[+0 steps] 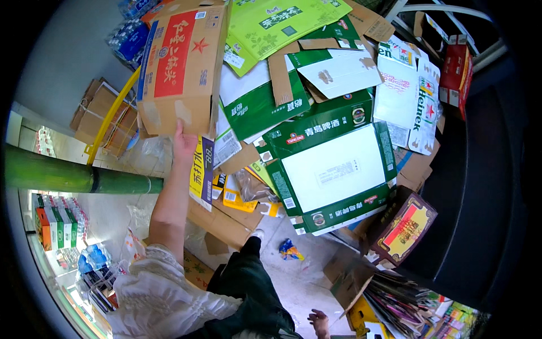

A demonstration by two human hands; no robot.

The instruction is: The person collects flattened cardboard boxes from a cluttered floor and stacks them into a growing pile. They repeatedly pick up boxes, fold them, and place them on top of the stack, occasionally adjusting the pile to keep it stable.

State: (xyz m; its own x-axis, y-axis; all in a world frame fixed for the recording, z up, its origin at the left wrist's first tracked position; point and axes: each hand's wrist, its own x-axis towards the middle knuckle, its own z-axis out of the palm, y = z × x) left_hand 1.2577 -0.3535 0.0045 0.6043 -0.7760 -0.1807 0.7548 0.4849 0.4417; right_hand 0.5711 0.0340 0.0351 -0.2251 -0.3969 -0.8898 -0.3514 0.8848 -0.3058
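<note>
My left hand (pixel 185 142) reaches forward at the left and grips the near end of a brown cardboard carton (pixel 182 63) with a red panel and a red star. Its thumb lies on the end face; the other fingers are hidden beneath. At the bottom edge, low beside my leg, my right hand (pixel 318 321) has its fingers apart and holds nothing. Right of the carton lies a pile of flattened boxes: a lime-green one (pixel 279 25), a green-and-white Tsingtao beer carton (pixel 334 167) and white Heineken cardboard (pixel 423 106). A yellow-and-purple printed carton (pixel 202 173) is just beside my left wrist.
A green post (pixel 127 183) and a yellow bar (pixel 114 112) stand at left. Tied cardboard (pixel 103 118) and wrapped bottles (pixel 129 40) lie beyond. At right are a dark purple box (pixel 402 229), stacked flat cardboard (pixel 394 292) and a black surface (pixel 449 212). A colourful wrapper (pixel 291 250) lies on the floor.
</note>
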